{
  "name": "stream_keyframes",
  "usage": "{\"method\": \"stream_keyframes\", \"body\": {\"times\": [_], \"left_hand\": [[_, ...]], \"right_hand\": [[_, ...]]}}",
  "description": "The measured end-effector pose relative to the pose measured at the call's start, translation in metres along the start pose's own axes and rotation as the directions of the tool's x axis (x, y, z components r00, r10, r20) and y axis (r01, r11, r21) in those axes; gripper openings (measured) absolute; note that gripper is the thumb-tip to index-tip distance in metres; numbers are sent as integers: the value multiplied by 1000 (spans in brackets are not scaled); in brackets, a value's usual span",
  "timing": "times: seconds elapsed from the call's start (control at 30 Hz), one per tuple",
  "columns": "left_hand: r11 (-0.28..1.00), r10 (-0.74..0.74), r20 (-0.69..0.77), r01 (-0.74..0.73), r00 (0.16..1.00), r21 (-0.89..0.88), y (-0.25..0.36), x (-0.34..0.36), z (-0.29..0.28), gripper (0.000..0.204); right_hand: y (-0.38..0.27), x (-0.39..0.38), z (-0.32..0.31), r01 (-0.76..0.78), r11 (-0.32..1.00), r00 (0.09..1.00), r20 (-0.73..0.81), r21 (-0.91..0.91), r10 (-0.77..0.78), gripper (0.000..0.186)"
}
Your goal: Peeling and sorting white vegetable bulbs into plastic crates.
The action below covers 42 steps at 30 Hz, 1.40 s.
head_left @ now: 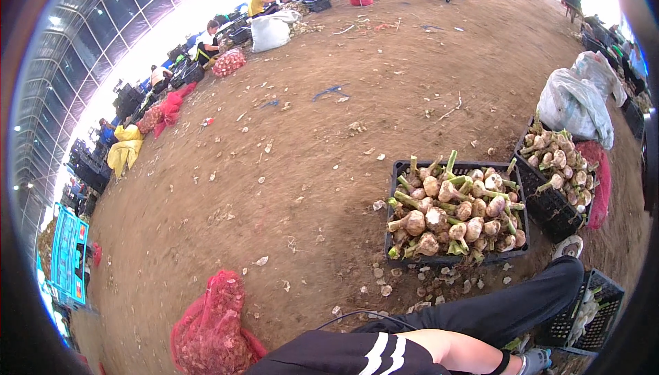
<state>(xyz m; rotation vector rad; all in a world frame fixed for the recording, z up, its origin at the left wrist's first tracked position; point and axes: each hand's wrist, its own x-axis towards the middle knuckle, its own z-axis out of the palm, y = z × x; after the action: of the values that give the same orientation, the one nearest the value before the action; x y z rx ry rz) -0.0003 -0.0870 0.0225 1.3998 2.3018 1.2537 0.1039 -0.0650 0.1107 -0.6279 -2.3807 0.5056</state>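
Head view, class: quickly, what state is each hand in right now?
Left hand: not in view.
Right hand: gloved, at the picture's lower edge beside a black crate; open or closed cannot be told.

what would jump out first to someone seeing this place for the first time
A black crate heaped with garlic bulbs sits on the dirt floor at centre right, with a second full crate just to its right. A red mesh sack lies at lower left, and other people sit working along the far left edge beside more sacks.
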Motion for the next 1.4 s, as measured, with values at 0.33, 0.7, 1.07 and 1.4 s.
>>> {"method": "stream_keyframes", "body": {"times": [0.33,0.7,1.07,1.4], "left_hand": [[989,-30,111,13,993,145,9,5,35,43],[926,-74,121,23,990,378,16,5,38,22],[931,342,-26,-343,939,-127,35,-23,-19,44],[491,-5,414,363,910,-792,41,-12,-2,56]], "right_hand": [[12,-13,0,-21,1000,998,-63,22,22,32],[12,-26,-7,-125,990,983,-125,60,132,22],[42,-41,-3,-322,931,916,-190,171,352,17],[50,-38,-27,-311,885,885,-233,346,403,37]]}}
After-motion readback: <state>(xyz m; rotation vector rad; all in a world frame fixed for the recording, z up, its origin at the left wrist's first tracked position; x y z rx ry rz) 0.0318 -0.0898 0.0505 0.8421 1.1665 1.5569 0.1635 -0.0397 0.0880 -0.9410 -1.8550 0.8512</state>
